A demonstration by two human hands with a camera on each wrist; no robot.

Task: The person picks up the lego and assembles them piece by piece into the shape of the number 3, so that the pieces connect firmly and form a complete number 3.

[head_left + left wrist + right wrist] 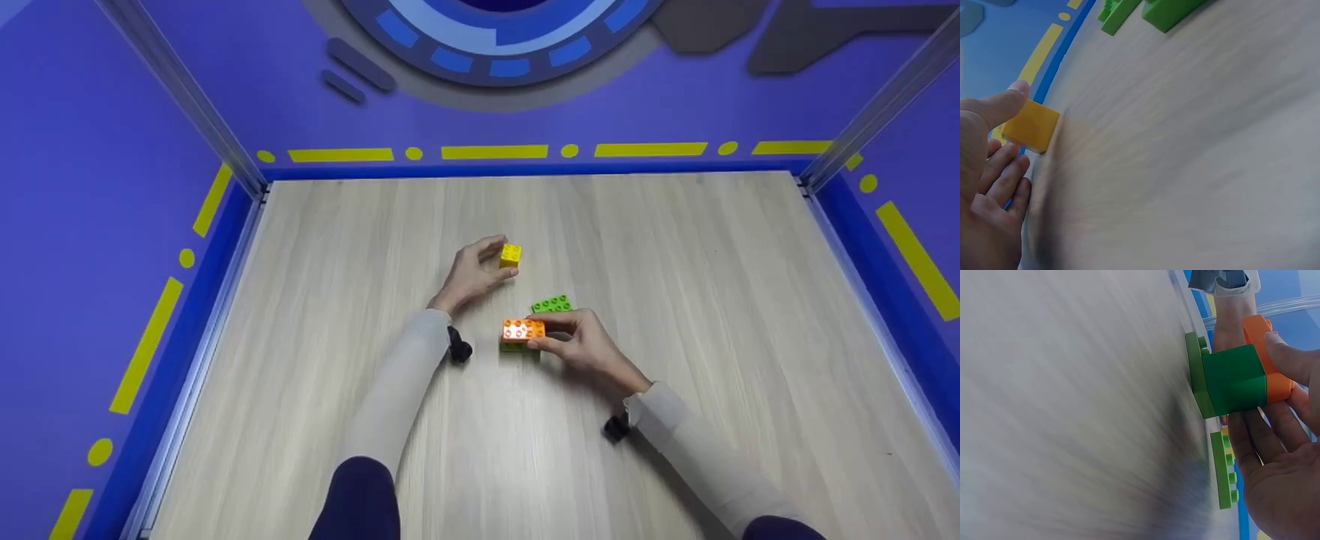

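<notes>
The left hand (471, 276) is pinching a small, light yellow block (511, 255) by its hard sides; the right hand (581, 343) is pinching the orange block (523, 329) near the table's (712, 300) middle.

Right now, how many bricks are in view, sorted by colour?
Yellow: 1, the yellow brick
Orange: 1, the orange brick
Green: 3, the loose green plate, the green block under the orange one, and the green base plate beneath it
Total: 5

Staged recording booth (purple walls (97, 187), wooden tabletop (675, 300)).
</notes>
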